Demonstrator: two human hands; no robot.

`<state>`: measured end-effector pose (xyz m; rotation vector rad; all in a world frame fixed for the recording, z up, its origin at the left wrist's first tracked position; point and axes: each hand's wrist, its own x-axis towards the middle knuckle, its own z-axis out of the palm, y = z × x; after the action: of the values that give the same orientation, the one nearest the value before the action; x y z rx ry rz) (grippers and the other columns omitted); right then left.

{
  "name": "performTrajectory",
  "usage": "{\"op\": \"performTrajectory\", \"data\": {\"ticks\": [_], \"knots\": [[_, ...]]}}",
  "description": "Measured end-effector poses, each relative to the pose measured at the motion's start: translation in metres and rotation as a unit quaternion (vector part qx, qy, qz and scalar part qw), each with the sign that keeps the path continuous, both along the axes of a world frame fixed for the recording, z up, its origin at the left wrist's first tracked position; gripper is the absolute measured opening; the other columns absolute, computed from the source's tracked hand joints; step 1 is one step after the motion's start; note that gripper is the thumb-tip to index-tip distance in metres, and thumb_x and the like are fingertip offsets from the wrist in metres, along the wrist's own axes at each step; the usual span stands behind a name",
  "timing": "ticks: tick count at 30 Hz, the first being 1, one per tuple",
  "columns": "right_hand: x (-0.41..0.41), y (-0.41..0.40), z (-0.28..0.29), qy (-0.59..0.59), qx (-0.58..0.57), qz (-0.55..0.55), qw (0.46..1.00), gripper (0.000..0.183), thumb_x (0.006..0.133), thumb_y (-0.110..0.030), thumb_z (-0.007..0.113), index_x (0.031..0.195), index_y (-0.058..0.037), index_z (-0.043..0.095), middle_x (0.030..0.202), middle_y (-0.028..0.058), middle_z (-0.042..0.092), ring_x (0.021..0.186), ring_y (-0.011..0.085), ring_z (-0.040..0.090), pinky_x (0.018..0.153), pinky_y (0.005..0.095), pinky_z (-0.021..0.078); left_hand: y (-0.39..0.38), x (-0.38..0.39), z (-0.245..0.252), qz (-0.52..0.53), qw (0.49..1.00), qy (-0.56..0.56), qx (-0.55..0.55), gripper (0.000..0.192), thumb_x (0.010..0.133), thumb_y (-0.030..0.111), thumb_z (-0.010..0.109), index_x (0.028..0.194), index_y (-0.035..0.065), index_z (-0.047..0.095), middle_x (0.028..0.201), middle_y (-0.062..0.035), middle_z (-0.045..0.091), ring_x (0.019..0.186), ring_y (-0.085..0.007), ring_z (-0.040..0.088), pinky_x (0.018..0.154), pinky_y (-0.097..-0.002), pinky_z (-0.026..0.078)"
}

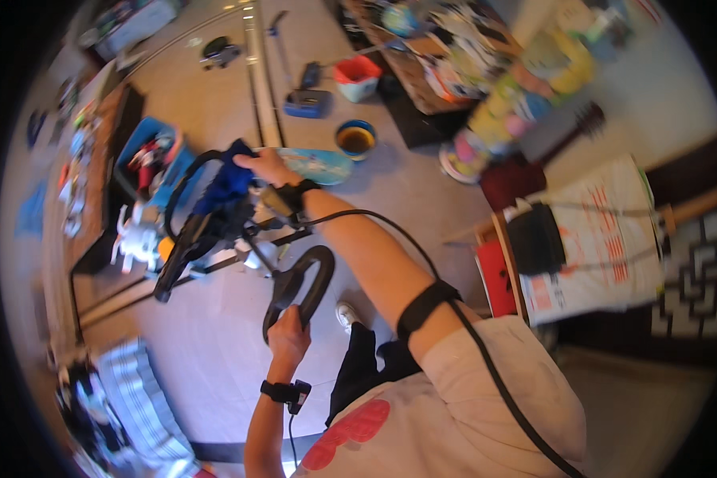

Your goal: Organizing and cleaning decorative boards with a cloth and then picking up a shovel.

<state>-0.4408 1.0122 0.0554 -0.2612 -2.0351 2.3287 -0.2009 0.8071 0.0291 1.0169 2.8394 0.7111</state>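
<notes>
My left hand (pixel 290 334) is closed around the lower part of a black looped handlebar (pixel 319 263). The handlebar belongs to a dark machine on the floor that looks like an exercise bike. Beyond it, my right hand (pixel 269 167) holds a dark blue cloth (pixel 230 182) against the machine's upper part. A second black handlebar (pixel 176 257) curves out on the left of the cloth. Blur and the cloth hide much of the machine's middle. Black straps circle both wrists, and a black cable (pixel 388 224) runs along my right arm.
A blue bin (pixel 188 176) of toys and a white plush toy (pixel 137 239) stand close left. Ahead are a blue bowl (pixel 355 128), a red-lined bin (pixel 357 86) and a blue dustpan (pixel 308 104). A white sack (pixel 603 251) rests on a chair at right.
</notes>
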Motion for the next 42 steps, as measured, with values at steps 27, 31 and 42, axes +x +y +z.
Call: {"op": "performTrajectory", "data": {"ticks": [27, 31, 42], "knots": [[0.608, 0.108, -0.126, 0.005, -0.463, -0.317, 0.827, 0.035, 0.089, -0.014, 0.041, 0.122, -0.0014, 0.041, 0.114, 0.0068, 0.051, 0.101, 0.0151, 0.049, 0.094, 0.0254, 0.032, 0.222, 0.15, 0.022, -0.401, 0.9, -0.15, 0.084, 0.063, 0.069, 0.005, 0.067, 0.122, -0.0008, 0.034, 0.119, -0.0228, 0.04, 0.109, -0.0381, 0.041, 0.09, -0.0404, 0.036], [0.588, 0.099, -0.107, 0.001, -0.392, -0.33, 0.859, 0.044, 0.088, -0.033, 0.045, 0.124, -0.0084, 0.04, 0.119, 0.006, 0.048, 0.105, 0.0152, 0.045, 0.091, 0.026, 0.0336, 0.291, 0.205, 0.014, -0.496, 0.844, -0.189, 0.085, 0.061, 0.086, 0.04, 0.039, 0.127, -0.0045, 0.026, 0.132, -0.0254, 0.024, 0.121, -0.044, 0.022, 0.099, -0.0487, 0.016], [0.617, 0.129, -0.097, 0.025, -0.425, -0.463, 0.777, 0.055, 0.086, -0.046, 0.042, 0.125, -0.0068, 0.039, 0.115, 0.0026, 0.049, 0.103, 0.0109, 0.045, 0.089, 0.0259, 0.0359, 0.323, 0.28, -0.033, -0.53, 0.82, -0.211, 0.034, 0.09, 0.078, 0.054, 0.041, 0.13, -0.0095, 0.006, 0.136, -0.0285, 0.009, 0.128, -0.0404, 0.006, 0.101, -0.0508, 0.0]]}}
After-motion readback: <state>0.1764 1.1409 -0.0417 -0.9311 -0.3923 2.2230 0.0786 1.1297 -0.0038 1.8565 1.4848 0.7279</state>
